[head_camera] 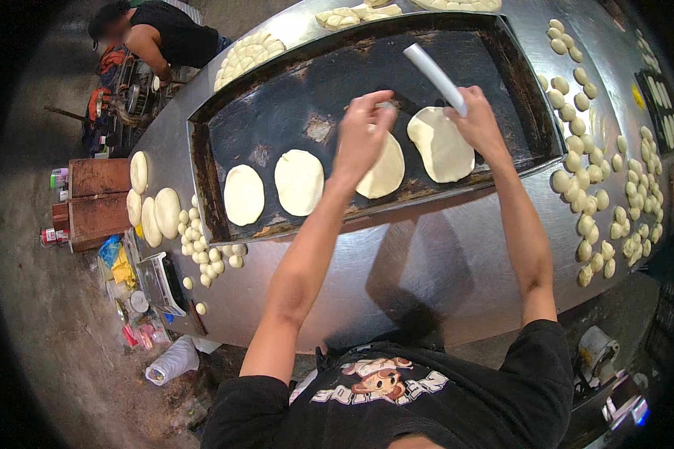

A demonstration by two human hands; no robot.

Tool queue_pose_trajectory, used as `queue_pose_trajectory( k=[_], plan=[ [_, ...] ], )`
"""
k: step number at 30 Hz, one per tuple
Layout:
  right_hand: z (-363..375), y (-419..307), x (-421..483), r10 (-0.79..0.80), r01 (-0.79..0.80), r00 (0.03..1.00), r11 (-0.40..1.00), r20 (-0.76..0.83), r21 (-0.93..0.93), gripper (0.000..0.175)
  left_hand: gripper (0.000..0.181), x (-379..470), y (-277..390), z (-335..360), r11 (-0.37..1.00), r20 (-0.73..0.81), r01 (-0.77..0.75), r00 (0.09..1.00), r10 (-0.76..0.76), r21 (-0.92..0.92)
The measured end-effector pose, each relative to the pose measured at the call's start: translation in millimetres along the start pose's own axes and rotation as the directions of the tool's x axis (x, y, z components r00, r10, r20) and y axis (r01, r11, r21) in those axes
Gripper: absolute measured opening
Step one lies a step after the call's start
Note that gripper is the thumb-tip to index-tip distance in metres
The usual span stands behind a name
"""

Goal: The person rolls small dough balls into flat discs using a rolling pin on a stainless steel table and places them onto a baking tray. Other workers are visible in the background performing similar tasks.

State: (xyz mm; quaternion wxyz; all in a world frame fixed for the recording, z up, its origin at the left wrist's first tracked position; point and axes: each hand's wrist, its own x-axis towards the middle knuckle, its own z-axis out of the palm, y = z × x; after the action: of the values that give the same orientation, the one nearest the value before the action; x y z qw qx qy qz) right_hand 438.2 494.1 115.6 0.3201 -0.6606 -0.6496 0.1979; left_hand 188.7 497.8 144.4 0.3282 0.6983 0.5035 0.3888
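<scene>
A large dark baking tray (258, 134) with worn, scorched rims lies in front of me on the steel table. Flattened dough rounds rest along its near side: one at the left (244, 195), a second (299, 182), a third (383, 171) partly behind my left hand and a larger, uneven one (441, 146) at the right. My right hand (476, 120) grips one end of a white rod (433, 76), which slants up and left over the tray. Blurred, with fingers bent, my left hand (366, 132) hovers by the third round; whether it pinches something is unclear.
Dough balls (587, 168) cover the table's right side; more (199, 241) sit by the tray's left corner near flat dough ovals (167, 213). Scored dough (250, 56) lies beyond the tray. A scale-like device (160, 283) stands at the left edge. Another person (168, 36) bends over machinery.
</scene>
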Motion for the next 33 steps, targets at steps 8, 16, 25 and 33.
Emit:
queue_pose_trajectory(
  k=[8, 16, 25, 33],
  plan=[
    [-76, -72, -66, 0.115, -0.065, 0.991, 0.875, -0.074, 0.480, 0.033, 0.028, -46, -60, -175, 0.756, -0.119, 0.229, 0.973, -0.198, 0.613],
    [-52, -73, -202, 0.310, -0.302, 0.948, 0.823, 0.064, 0.481, 0.033, 0.032, -37, -97, -183, 0.713, 0.050, 0.228, 0.937, -0.346, 0.664],
    [69, -44, -386, 0.238, -0.410, 0.808, 0.884, 0.539, 0.226, 0.036, 0.026, -67, -72, -162, 0.708, -0.117, 0.118, 0.992, -0.051, 0.696],
    [113, -95, -423, 0.154, -0.419, 0.652, 0.889, 0.742, 0.184, 0.025, 0.030, -218, -2, -162, 0.976, -0.009, -0.123, 0.992, 0.126, 0.182]
  ],
)
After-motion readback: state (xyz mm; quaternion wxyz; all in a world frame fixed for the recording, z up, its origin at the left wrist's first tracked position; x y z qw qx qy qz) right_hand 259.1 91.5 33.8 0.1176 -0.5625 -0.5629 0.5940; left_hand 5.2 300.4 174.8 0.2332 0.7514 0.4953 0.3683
